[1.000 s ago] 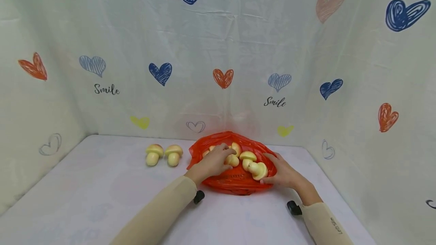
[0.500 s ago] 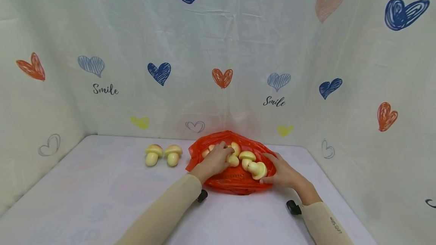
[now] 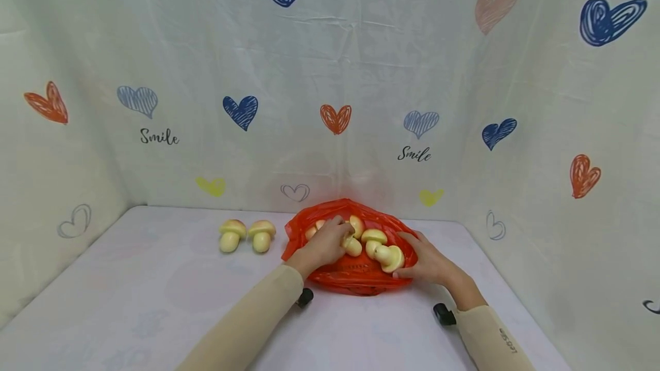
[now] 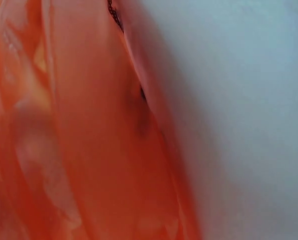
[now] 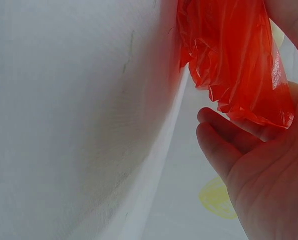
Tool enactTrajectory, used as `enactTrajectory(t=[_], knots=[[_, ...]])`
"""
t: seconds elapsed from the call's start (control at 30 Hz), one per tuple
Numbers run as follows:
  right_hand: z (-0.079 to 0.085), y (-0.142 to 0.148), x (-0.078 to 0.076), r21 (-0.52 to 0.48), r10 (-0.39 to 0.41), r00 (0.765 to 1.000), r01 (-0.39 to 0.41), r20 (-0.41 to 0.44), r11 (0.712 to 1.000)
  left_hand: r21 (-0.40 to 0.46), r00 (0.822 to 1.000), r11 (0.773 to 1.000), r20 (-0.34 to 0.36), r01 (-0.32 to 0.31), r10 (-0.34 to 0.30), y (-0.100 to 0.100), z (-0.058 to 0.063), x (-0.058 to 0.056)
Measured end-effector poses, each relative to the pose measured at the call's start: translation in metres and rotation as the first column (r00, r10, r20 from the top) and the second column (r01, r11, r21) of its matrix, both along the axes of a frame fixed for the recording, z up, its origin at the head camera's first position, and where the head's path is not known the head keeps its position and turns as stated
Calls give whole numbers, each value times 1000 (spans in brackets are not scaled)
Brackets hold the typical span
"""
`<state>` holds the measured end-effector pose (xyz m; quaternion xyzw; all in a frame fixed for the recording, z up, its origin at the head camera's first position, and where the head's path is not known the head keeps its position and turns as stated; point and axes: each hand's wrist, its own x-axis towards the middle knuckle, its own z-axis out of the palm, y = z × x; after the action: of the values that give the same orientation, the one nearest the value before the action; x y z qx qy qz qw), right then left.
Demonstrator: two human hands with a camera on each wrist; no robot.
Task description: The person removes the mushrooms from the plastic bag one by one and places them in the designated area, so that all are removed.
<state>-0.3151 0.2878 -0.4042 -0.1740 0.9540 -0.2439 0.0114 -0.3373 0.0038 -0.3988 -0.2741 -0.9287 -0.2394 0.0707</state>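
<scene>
A red plastic bag (image 3: 356,284) lies on the table with its mouth spread towards me, several toy mushrooms with pale stems inside. My left hand (image 3: 321,249) reaches into the mouth, its fingers curled over a mushroom (image 3: 353,247) whose stem pokes out beneath them. On the bag's right side, my right hand (image 3: 430,262) holds the rim between thumb and fingers; the right wrist view shows the crumpled film there. Close by the right thumb are a tilted mushroom (image 3: 394,259) and another mushroom (image 3: 373,237) behind it. In the left wrist view, bag film hides the left hand.
Two mushrooms stand side by side left of the bag, one mushroom (image 3: 231,240) further left and the other mushroom (image 3: 262,239) nearer the bag. The white table (image 3: 129,302) ends at a white curtain (image 3: 361,79) printed with hearts.
My left hand has shifted slightly to the right and deeper over the mushroom, whose stem has turned a little. The right hand keeps its place at the rim.
</scene>
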Motion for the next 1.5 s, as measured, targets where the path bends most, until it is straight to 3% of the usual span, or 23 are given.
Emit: enactTrajectory(t=[0.2,0.57,0.97,1.13,1.5], knots=[[1,0,0,0,-4,1000,4,4,1000,39,999,998,22,46,-47,-5,1,0],[0,0,0,0,-3,1000,3,-2,1000,72,997,995,41,67,-71,-9,1,0],[1,-1,0,17,-16,1000,16,0,1000,74,989,997,148,0,-11,-4,0,4],[0,-1,1,8,-22,1000,22,6,1000,75,988,996,150,-47,35,3,-1,6],[1,-1,0,8,-18,1000,18,-3,1000,102,983,993,178,-63,45,9,-3,5]])
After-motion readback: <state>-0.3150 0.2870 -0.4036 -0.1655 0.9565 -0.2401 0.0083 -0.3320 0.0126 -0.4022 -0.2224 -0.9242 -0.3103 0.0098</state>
